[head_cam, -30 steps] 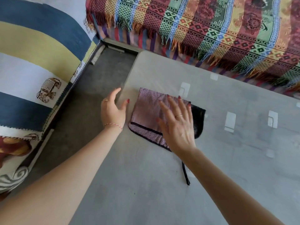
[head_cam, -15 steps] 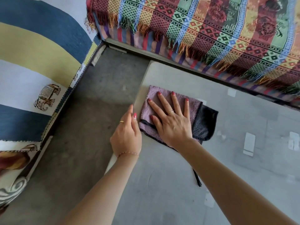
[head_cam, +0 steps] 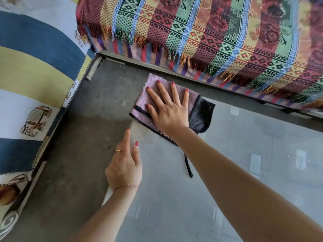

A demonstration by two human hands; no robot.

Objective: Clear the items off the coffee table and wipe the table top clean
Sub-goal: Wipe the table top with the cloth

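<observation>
Two bare hands reach forward over a pale grey bench (head_cam: 236, 198), seen from above through a head-worn camera. The right hand (head_cam: 170, 112) lies flat and open, palm down, fingers spread, pressing on a folded cloth (head_cam: 153, 86) at the bench's far left corner, about 12 o'clock from the centre of the view. The cloth is mauve terry with a dark trim, and a black part of it shows at 3 o'clock of the hand. Its far edge overhangs the bench corner above the floor. A thin black strap (head_cam: 187, 165) trails from the cloth toward 6 o'clock, lying on the bench surface beside the right forearm. A slim ring sits on one finger of the right hand, and the nails are painted red.

The left hand (head_cam: 125, 166) rests at the bench's left edge, at about 7 o'clock from the cloth and apart from it. It is open and holds nothing, fingers straight and close together, pointing toward 12 o'clock, thumb on the bench top. It wears a gold ring and a thin bracelet at the wrist.

Several small pale rectangular patches (head_cam: 255, 163) show on the bench surface toward 3 o'clock. A dark grey floor (head_cam: 83, 137) runs along the bench's left side. At 9 o'clock lies a fabric with blue, yellow and white bands (head_cam: 35, 55) and printed elephants. Across 12 to 2 o'clock hangs a multicoloured woven throw (head_cam: 218, 32) with a fringed edge.
</observation>
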